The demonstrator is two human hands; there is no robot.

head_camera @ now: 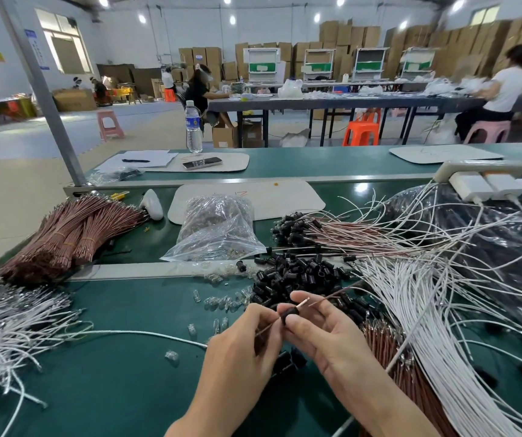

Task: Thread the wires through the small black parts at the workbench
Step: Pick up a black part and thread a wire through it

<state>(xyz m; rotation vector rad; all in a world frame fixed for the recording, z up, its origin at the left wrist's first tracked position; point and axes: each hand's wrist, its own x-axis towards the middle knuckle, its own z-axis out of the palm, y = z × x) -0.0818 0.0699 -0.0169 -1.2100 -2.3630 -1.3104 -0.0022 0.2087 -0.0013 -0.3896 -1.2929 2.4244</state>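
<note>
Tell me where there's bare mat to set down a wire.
Bare green bench mat lies near-left, between the tangled white wire bundle and the left hand. Crowded: the heap of small black parts ahead and fanned white wires on the right.

Near the front edge of the workbench, my left hand pinches a wire and my right hand the small part on it. The parts pile lies just behind, a plastic bag behind that. Bundled wires lie toward the left edge, loose wires along the right.
</note>
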